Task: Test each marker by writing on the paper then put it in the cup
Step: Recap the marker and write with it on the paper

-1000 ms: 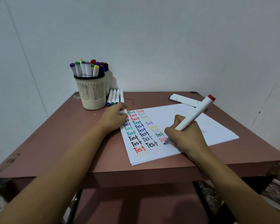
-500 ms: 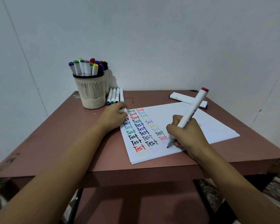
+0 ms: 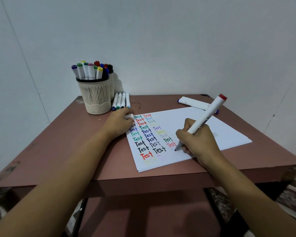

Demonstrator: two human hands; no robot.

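My right hand (image 3: 197, 140) grips a white marker (image 3: 207, 115) with a red end cap, its dark tip touching the white paper (image 3: 217, 132) just below a pink "Test". Columns of coloured "Test" words fill the paper's left part. My left hand (image 3: 119, 124) rests on the paper's top left corner and holds a small white marker cap (image 3: 129, 115) in its fingers. A cream mesh cup (image 3: 96, 96) full of capped markers stands at the table's back left.
Several markers (image 3: 121, 101) lie side by side right of the cup. More white markers (image 3: 193, 101) lie at the back right, beyond the paper. A second holder stands behind the cup. The brown table (image 3: 61, 147) meets a white wall.
My right hand lowered the marker's tip slightly down the paper, below the pink word, and the marker stands steeper. The left hand stayed put.
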